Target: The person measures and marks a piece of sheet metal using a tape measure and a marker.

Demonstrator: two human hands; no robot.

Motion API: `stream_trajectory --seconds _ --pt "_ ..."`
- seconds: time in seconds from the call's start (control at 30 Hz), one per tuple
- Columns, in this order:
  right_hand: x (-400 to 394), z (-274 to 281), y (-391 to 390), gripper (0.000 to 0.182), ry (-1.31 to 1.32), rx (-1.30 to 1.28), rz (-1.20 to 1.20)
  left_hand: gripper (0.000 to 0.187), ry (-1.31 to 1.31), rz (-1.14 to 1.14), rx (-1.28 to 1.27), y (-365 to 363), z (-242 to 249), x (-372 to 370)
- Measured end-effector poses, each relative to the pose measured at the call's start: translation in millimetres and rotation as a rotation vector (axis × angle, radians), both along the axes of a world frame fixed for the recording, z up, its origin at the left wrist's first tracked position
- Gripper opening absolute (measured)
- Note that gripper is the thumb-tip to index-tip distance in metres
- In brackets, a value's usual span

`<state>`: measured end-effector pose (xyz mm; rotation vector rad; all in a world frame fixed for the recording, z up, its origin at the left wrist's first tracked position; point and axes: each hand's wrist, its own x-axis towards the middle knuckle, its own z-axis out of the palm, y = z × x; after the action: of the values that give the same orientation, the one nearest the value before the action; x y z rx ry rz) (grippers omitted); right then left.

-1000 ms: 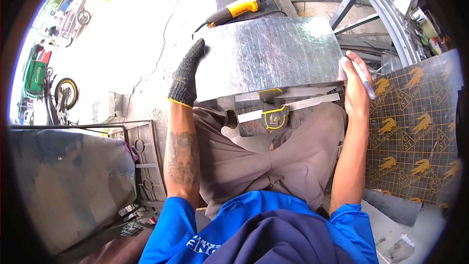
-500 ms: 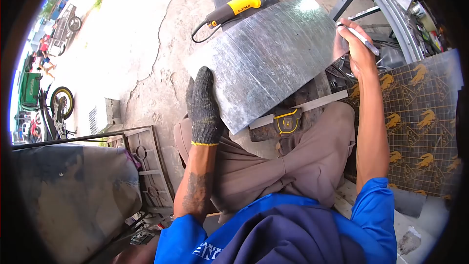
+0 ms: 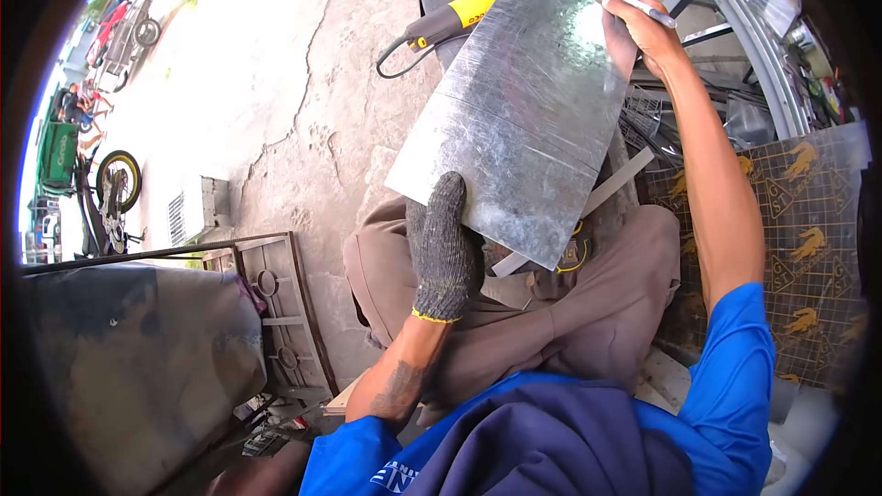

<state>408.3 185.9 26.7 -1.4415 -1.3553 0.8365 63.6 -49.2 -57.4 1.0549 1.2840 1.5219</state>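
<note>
A scratched, shiny metal sheet [image 3: 514, 119] is held at a tilt above my lap. My left hand [image 3: 444, 253], in a dark knit glove, is closed on its near left edge with the thumb lying on top. My bare right hand [image 3: 650, 37] is at the far right edge, a white marker pen [image 3: 657, 15] held between its fingers. Under the sheet's near corner, a flat pale metal strip [image 3: 617, 180] and a yellow-black tape measure [image 3: 579, 248] show in part. Past the far left edge lies a yellow angle grinder [image 3: 455, 20], its disc partly covered by the sheet.
On the right leans a dark panel with yellow crocodile prints [image 3: 763, 239]; a grey metal frame [image 3: 753, 46] stands behind it. To the left are a metal frame [image 3: 308, 312] and a draped sheet [image 3: 147, 340]. A motorbike [image 3: 112, 193] and people appear farther off.
The metal sheet has turned, its far end swinging left over the grinder's disc. My left hand has moved right with its edge. My right hand has risen slightly leftward with the marker.
</note>
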Motion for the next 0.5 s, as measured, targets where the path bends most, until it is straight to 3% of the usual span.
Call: stream_trajectory --seconds 0.07,0.13,0.2,0.33,0.47,0.5 --pt "-5.2 3.4 7.3 0.032 -0.005 -0.015 0.014 0.035 -0.317 -0.12 -0.118 -14.3 19.6 4.9" --pt "-11.6 8.3 14.4 0.031 0.032 -0.091 0.051 0.036 -0.376 -0.208 -0.13 -27.0 4.7 2.1" --pt "-12.1 3.3 28.3 0.031 -0.108 0.001 0.076 0.037 -0.61 -0.248 -0.33 -33.4 41.6 18.3" --pt "-19.9 -1.2 45.9 0.033 -0.179 0.061 0.19 0.039 -0.607 -0.361 -0.295 -44.3 40.3 19.8" --pt "-30.1 0.0 52.6 0.033 -0.21 0.099 0.199 0.037 -0.601 -0.258 -0.397 -50.0 29.8 27.1" --pt "-32.5 -0.4 54.4 0.032 -0.214 0.134 0.201 0.036 -0.249 -0.299 -0.201 -54.5 20.4 27.0"
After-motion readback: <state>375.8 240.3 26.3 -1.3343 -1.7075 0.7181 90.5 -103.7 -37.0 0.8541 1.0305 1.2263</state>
